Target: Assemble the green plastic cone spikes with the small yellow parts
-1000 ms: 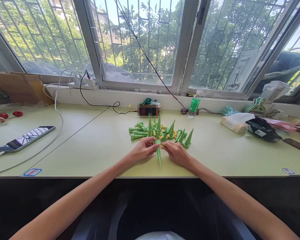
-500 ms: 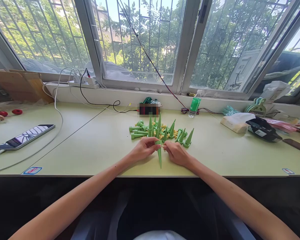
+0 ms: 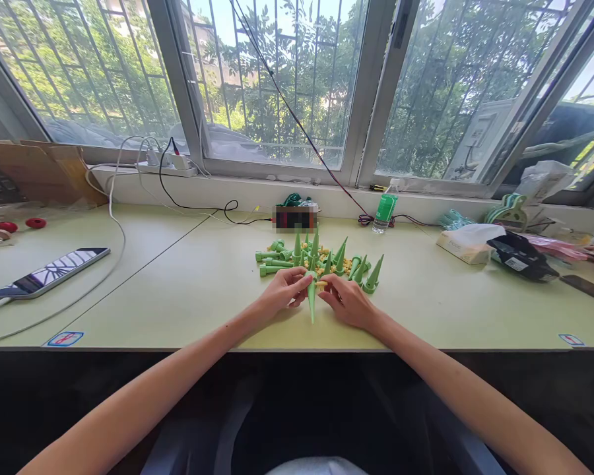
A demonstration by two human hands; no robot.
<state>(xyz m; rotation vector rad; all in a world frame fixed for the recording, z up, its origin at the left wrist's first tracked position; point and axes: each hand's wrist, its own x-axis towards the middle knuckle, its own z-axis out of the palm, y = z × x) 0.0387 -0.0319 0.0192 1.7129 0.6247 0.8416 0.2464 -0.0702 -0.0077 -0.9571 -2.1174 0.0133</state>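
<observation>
Pinched in my left hand [image 3: 288,287] is a green plastic spike [image 3: 312,303], its pointed tip hanging down toward the table. My right hand [image 3: 349,301] is closed on a small yellow piece [image 3: 321,284], held right beside the spike's upper end; I cannot tell whether the two touch. Behind my hands, several green spikes stand point-up, among them one at the right [image 3: 375,273]. Others lie on their sides at the left, such as a lying spike [image 3: 277,270]. Small yellow pieces [image 3: 347,264] are scattered between them.
A plugged-in phone [image 3: 49,273] lies on the table [image 3: 178,290] at the left, its white cable curving to a power strip [image 3: 168,167]. A green-labelled bottle [image 3: 386,207] stands by the window. A tissue box [image 3: 468,243] and a black package [image 3: 522,256] sit at the right.
The green spike has moved slightly left and up with my left hand. The yellow piece at my right fingertips now shows more clearly, slightly apart from its earlier place.
</observation>
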